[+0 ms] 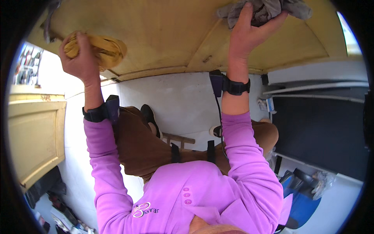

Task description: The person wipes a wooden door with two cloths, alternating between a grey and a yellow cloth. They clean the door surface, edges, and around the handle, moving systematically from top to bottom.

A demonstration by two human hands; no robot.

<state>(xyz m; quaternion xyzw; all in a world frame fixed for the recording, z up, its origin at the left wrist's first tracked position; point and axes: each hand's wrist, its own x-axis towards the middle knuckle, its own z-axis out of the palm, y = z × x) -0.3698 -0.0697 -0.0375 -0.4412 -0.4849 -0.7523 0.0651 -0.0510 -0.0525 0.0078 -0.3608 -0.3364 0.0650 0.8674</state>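
Note:
A yellow-painted wooden door point(163, 38) with moulded panel edges spans the top of the head view. At its left part, my left hand point(80, 58) grips a bunched yellow item point(111, 51), a pad or folded cloth. Whether that item touches the door cannot be told. Higher up and to the right, my right hand point(248, 35) holds a crumpled grey rag point(267, 11) against the door's surface, with thumb and fingers spread over it. The rag's top is cut off by the picture's edge. A metal door handle point(48, 25) is beyond my left hand.
A low wooden stool point(181, 139) shows beneath me on the pale tiled floor point(163, 93). To the right stands a dark-panelled unit point(318, 131) with a blue bin point(304, 207) nearby. Another yellow panelled door point(36, 134) is at left. A cable point(219, 117) hangs from my right wrist strap.

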